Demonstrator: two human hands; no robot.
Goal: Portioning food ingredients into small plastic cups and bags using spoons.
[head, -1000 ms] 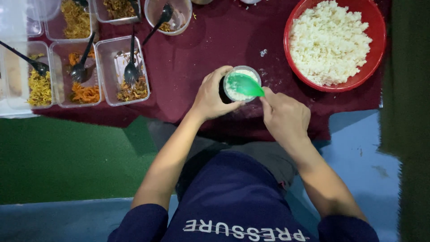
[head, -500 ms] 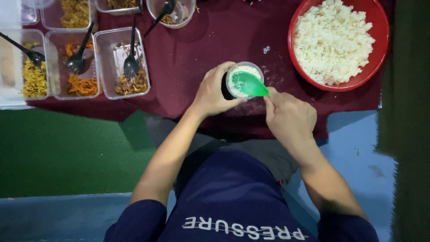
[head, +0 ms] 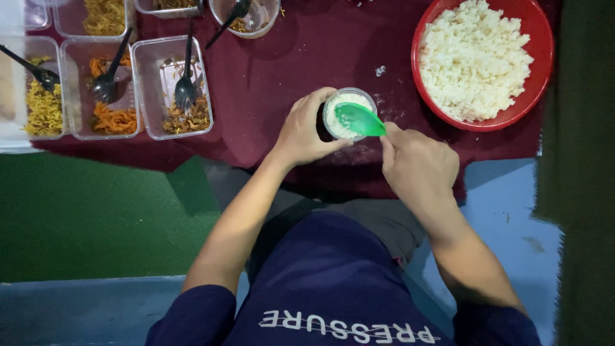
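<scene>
Since the earlier frame my view has tipped a little, so the trays at the upper left sit slightly lower in the picture, while both hands have kept their grip at the small cup. From my remote seat I see the left hand [head: 304, 131] wrapped around the side of the small round cup [head: 348, 113], fingers curled and pressed against its wall, just above the middle of the frame. That cup stands on the dark red worktop [head: 288, 64] and is packed with white rice. My right hand [head: 416, 163] is closed in a pinch on the handle of the green rice paddle [head: 360, 120], whose blade lies across the top of the rice in the cup.

At the upper right a big red bowl [head: 541, 70] heaped with white rice sits near the cup but apart from it. A few stray grains lie on the cloth between them. At the upper left, clear plastic trays [head: 144, 96] hold yellow and orange shredded food, each with a black spoon [head: 186, 90] resting in it. A round clear tub [head: 256, 19] at the top edge also carries a black spoon.
</scene>
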